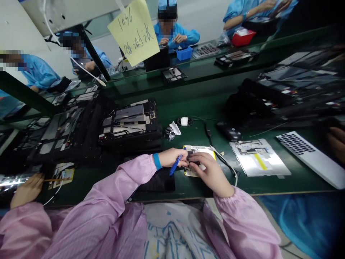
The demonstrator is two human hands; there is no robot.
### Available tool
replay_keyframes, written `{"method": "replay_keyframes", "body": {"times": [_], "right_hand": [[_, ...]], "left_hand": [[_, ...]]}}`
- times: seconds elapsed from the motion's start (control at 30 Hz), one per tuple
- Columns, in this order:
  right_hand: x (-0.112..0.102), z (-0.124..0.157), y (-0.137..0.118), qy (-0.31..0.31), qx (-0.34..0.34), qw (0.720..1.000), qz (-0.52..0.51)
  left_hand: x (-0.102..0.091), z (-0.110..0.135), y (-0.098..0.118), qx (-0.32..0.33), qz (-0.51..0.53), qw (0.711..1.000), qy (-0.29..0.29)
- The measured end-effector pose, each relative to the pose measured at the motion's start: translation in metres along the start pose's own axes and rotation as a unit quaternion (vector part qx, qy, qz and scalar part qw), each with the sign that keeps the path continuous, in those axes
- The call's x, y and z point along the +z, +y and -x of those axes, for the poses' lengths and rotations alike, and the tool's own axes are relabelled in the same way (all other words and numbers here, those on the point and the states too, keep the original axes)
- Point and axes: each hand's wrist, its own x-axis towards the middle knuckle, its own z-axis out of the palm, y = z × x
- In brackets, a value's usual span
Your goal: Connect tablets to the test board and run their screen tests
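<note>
My left hand [174, 157], with a blue band at the wrist, is closed around a blue pen [175, 166] that slants down to the left. Its fingertips meet those of my right hand [208, 169] over a flat pale panel [192, 173] with yellow edges. The fingers of my right hand are bent in a pinch at a small dark part on this panel; what they grip is too small to make out. A dark flat screen [159, 181] lies under my left forearm. A white cable [229, 165] runs beside the panel on the right.
Stacked tablet-like units [129, 122] stand behind on the left, more [291, 86] on the right. A black mouse [229, 131], a silver panel [261, 158] and a white keyboard [309, 158] lie rightward. A co-worker's hand [28, 189] is at left. A yellow note [134, 32] hangs above.
</note>
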Motion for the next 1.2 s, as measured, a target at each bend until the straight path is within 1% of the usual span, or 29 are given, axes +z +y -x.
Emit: {"method": "replay_keyframes", "body": {"times": [0.1, 0.2, 0.27, 0.37, 0.43, 0.5, 0.6, 0.67, 0.93, 1.07, 1.2], "right_hand": [[0.000, 0.005, -0.001, 0.035, 0.008, 0.999, 0.017], [0.002, 0.008, -0.002, 0.041, -0.044, 0.998, 0.019], [0.005, 0.009, -0.001, 0.044, -0.057, 0.997, 0.026], [0.015, 0.010, 0.004, 0.079, -0.003, 0.995, 0.063], [0.023, 0.012, 0.010, 0.083, 0.021, 0.991, 0.099], [0.030, 0.014, 0.016, 0.049, 0.023, 0.989, 0.138], [0.034, 0.018, 0.018, -0.009, 0.015, 0.983, 0.183], [0.032, 0.019, 0.018, -0.024, 0.009, 0.980, 0.199], [0.025, 0.023, 0.021, -0.037, 0.007, 0.983, 0.182], [0.025, 0.024, 0.021, -0.040, 0.000, 0.981, 0.190], [0.026, 0.026, 0.023, -0.029, -0.006, 0.981, 0.191]], "left_hand": [[0.002, -0.004, 0.004, 0.008, -0.022, 0.999, 0.031], [0.003, -0.009, 0.003, 0.012, -0.006, 0.996, 0.089], [0.002, -0.011, 0.002, 0.008, -0.014, 0.991, 0.132], [-0.001, -0.012, 0.002, -0.016, -0.040, 0.986, 0.163], [-0.004, -0.012, 0.001, -0.034, -0.069, 0.982, 0.172], [-0.005, -0.011, 0.000, -0.052, -0.109, 0.978, 0.170], [-0.006, -0.011, -0.003, -0.072, -0.169, 0.972, 0.147], [-0.006, -0.012, -0.005, -0.076, -0.193, 0.969, 0.133], [-0.010, -0.010, -0.004, -0.075, -0.229, 0.968, 0.072], [-0.009, -0.009, 0.000, -0.082, -0.260, 0.960, 0.058], [-0.008, -0.010, 0.000, -0.086, -0.291, 0.952, 0.041]]}}
